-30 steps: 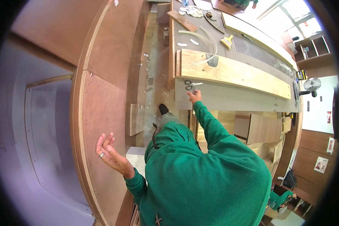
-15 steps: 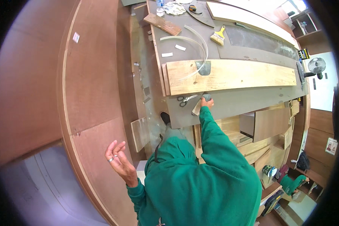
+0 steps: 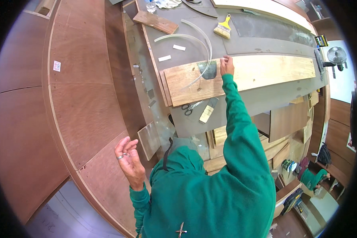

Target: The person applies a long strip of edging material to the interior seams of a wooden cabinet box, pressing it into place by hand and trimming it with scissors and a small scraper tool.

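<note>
My left hand [image 3: 131,164] is hovering empty, fingers loosely curled and parted. Black-handled scissors [image 3: 190,107] are lying beside the flat, pale-handled scraper [image 3: 208,110] my right hand [image 3: 226,63] was touching a moment ago. Beyond, a yellow-handled bristle brush [image 3: 223,27] is resting on the grey table [image 3: 261,95]. Now my right arm is stretching forward, fingers bent above the long, grained wooden board [image 3: 265,71]; I can't tell their spread.

On the surface [image 3: 258,99], the board [image 3: 271,71] is lying crosswise, with the right hand [image 3: 227,66] at its far edge. From that hand, the brush [image 3: 223,27] is resting at twelve o'clock, the short plank [image 3: 156,22] at ten and the fan [image 3: 336,55] at three, while the scissors [image 3: 190,107] and scraper [image 3: 208,112] are lying side by side toward seven.
</note>
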The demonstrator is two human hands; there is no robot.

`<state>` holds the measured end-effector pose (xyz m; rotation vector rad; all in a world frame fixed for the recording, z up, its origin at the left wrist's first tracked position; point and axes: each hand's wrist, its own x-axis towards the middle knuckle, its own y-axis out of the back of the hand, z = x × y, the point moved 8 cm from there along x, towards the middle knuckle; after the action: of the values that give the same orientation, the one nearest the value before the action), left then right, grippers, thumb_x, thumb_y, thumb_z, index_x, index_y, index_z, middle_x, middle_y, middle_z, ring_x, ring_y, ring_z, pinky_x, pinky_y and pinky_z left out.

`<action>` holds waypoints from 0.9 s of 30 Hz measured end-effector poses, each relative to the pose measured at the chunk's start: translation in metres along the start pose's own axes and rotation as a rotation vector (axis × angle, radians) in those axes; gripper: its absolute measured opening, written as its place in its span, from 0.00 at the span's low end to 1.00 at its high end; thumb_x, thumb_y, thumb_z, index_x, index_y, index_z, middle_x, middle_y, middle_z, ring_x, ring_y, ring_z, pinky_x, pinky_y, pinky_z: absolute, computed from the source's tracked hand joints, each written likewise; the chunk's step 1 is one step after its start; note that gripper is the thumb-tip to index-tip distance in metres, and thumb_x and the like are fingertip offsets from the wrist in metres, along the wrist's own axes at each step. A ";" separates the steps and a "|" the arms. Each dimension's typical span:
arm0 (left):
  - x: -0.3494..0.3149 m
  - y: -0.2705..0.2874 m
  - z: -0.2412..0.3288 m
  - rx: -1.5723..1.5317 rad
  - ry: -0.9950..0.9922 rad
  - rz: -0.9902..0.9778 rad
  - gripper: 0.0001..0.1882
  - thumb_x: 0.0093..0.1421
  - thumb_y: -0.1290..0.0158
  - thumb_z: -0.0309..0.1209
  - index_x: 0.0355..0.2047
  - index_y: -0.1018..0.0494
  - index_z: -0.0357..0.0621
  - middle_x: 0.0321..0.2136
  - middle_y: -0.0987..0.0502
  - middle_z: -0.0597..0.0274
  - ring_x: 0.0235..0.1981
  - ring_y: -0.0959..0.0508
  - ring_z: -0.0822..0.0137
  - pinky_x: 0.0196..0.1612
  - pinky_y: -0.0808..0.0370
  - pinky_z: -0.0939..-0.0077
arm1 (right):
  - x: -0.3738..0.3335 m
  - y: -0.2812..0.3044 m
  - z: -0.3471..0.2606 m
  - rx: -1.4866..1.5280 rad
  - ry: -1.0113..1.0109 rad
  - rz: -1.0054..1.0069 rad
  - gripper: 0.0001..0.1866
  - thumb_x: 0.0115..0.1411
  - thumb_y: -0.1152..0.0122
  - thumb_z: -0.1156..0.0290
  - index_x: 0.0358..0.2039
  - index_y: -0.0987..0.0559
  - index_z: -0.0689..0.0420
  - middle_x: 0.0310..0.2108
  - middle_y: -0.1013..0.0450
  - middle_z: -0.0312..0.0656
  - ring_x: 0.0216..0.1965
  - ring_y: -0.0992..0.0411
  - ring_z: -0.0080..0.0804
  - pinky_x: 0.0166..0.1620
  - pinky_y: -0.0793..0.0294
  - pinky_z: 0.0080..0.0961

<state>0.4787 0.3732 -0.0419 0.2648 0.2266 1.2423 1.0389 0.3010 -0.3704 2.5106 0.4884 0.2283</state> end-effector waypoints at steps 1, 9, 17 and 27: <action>0.002 -0.004 0.002 0.015 -0.006 -0.005 0.19 0.71 0.54 0.31 0.59 0.37 0.35 0.55 0.33 0.50 0.49 0.23 0.62 0.55 0.27 0.66 | 0.017 -0.015 -0.010 -0.053 -0.043 -0.045 0.22 0.65 0.40 0.55 0.54 0.25 0.53 0.44 0.19 0.49 0.47 0.21 0.50 0.50 0.24 0.41; 0.015 -0.003 -0.006 0.041 0.040 0.017 0.20 0.71 0.53 0.31 0.59 0.37 0.35 0.55 0.33 0.51 0.48 0.22 0.62 0.55 0.28 0.65 | 0.110 -0.097 0.059 -0.274 -0.172 -0.310 0.35 0.58 0.33 0.52 0.60 0.28 0.57 0.51 0.22 0.53 0.54 0.24 0.50 0.59 0.28 0.40; 0.030 -0.012 -0.017 -0.020 0.117 0.001 0.19 0.70 0.55 0.25 0.59 0.38 0.34 0.55 0.32 0.50 0.49 0.22 0.63 0.55 0.28 0.69 | 0.143 -0.137 0.105 -0.203 -0.125 -0.423 0.36 0.58 0.30 0.61 0.61 0.31 0.71 0.37 0.21 0.49 0.30 0.23 0.31 0.32 0.20 0.27; 0.038 -0.049 -0.013 0.061 0.092 -0.151 0.19 0.69 0.52 0.28 0.59 0.36 0.35 0.54 0.31 0.51 0.49 0.22 0.63 0.54 0.26 0.66 | 0.077 -0.092 0.030 0.281 -0.613 -0.563 0.22 0.56 0.27 0.65 0.50 0.21 0.56 0.38 0.21 0.39 0.37 0.22 0.28 0.36 0.19 0.27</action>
<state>0.5306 0.3955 -0.0710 0.2387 0.3578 1.0997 1.0907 0.3874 -0.4421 2.4038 0.9706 -0.8449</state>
